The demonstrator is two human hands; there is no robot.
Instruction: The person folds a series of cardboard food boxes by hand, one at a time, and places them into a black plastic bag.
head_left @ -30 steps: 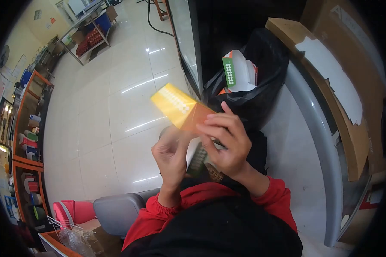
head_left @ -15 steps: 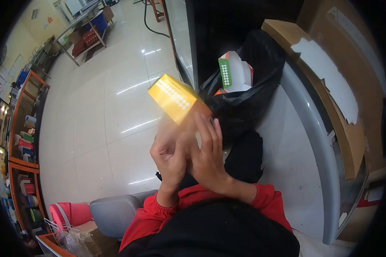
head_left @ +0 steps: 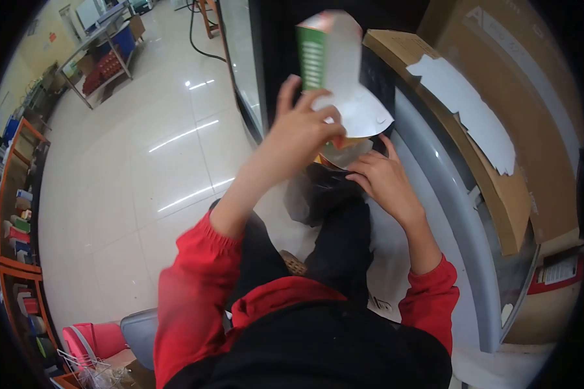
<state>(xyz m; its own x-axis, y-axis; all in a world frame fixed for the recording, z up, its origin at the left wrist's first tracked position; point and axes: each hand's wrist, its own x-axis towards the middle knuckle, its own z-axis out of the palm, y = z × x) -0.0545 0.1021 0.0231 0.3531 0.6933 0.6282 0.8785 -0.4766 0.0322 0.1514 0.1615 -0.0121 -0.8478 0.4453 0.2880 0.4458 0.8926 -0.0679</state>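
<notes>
Left-hand fingers (head_left: 295, 133) close on an open green-and-white carton (head_left: 342, 84) above a black bag (head_left: 311, 194) containing more packaging (head_left: 350, 155), half-curled right-hand fingers (head_left: 377, 170) at its rim, their grip unclear.

Ceiling glare streaking glossy floor tiles (head_left: 130, 188), motion-blurred carton (head_left: 334, 65), dark fisheye edges

"What is unclear?"

"The green-and-white carton (head_left: 344, 65) is blurred; my left hand (head_left: 302, 129) covers part of it."

"Below that?"

"The carton hides some of the black bag (head_left: 315, 194). Whether my right hand (head_left: 386, 180) pinches its rim, I cannot tell."
</notes>
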